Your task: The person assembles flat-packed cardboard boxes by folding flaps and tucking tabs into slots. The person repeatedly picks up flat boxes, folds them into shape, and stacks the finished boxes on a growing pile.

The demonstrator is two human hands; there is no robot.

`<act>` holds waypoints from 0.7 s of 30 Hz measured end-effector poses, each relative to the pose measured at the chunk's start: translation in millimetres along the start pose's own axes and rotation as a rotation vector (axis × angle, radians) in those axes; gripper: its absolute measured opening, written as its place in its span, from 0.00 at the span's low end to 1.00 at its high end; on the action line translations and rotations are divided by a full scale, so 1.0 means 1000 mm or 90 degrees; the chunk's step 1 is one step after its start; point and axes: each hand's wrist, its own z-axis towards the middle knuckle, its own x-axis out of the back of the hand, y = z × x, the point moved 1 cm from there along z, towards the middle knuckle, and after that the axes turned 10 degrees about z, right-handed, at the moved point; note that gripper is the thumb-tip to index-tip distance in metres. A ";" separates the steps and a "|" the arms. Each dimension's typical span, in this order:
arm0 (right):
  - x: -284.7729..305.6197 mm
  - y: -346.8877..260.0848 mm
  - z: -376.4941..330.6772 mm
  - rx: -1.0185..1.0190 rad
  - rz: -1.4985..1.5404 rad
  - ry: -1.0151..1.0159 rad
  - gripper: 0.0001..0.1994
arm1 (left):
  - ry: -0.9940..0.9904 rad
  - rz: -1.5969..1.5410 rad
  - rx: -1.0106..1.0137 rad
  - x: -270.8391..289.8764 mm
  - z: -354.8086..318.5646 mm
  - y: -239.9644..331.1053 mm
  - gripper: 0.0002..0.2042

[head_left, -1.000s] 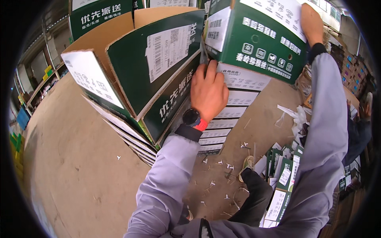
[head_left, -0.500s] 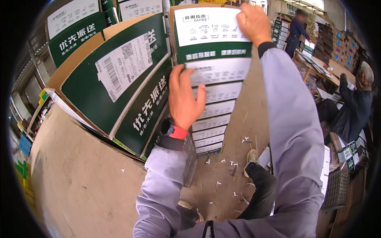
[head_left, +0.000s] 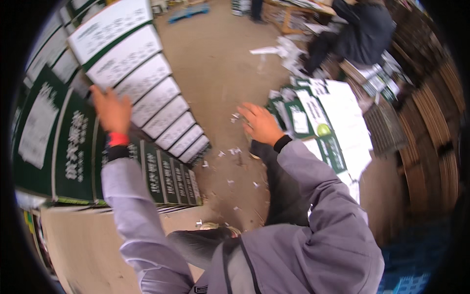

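At the left a tall stack of green and white cartons (head_left: 155, 98) leans across the view, its printed faces turned my way. My left hand (head_left: 112, 111), with a red-banded watch on the wrist, is at the side of this stack with its fingers apart. Whether it touches the cardboard I cannot tell. A second stack of dark green cartons (head_left: 58, 142), one with a white label, stands by it. My right hand (head_left: 263, 123) is over the floor with fingers spread and nothing in it. Closest to it lies a pile of flat green and white carton sheets (head_left: 345, 117).
A seated person in dark clothes (head_left: 360, 36) is at the far right, near a wooden table (head_left: 289, 17). Brown cardboard stacks (head_left: 435, 108) line the right side. A grey crate (head_left: 387, 127) stands beside the sheets. White scraps (head_left: 235, 151) litter the floor, and a blue pallet (head_left: 188, 13) lies farther off.
My right hand has left the top carton and come down to the right, opening. My view has swung right, so the stacks appear farther left. My left hand stays by the stack.
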 end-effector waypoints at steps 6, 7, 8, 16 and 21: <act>0.034 0.151 -0.251 -0.516 -0.303 0.097 0.40 | 0.035 -0.252 -0.161 0.106 -0.063 0.046 0.23; 0.044 0.158 -0.273 -0.602 -0.322 0.090 0.44 | 0.044 -0.300 -0.167 0.135 -0.088 0.057 0.22; 0.052 0.166 -0.298 -0.670 -0.331 0.069 0.48 | 0.065 -0.281 -0.187 0.167 -0.109 0.067 0.21; -0.010 0.157 -0.290 -0.731 -0.397 -0.084 0.59 | 0.238 -0.153 0.277 0.250 -0.192 -0.074 0.49; -0.014 0.182 -0.306 -0.728 -0.466 -0.149 0.57 | 0.239 -0.075 0.181 0.148 -0.179 -0.093 0.54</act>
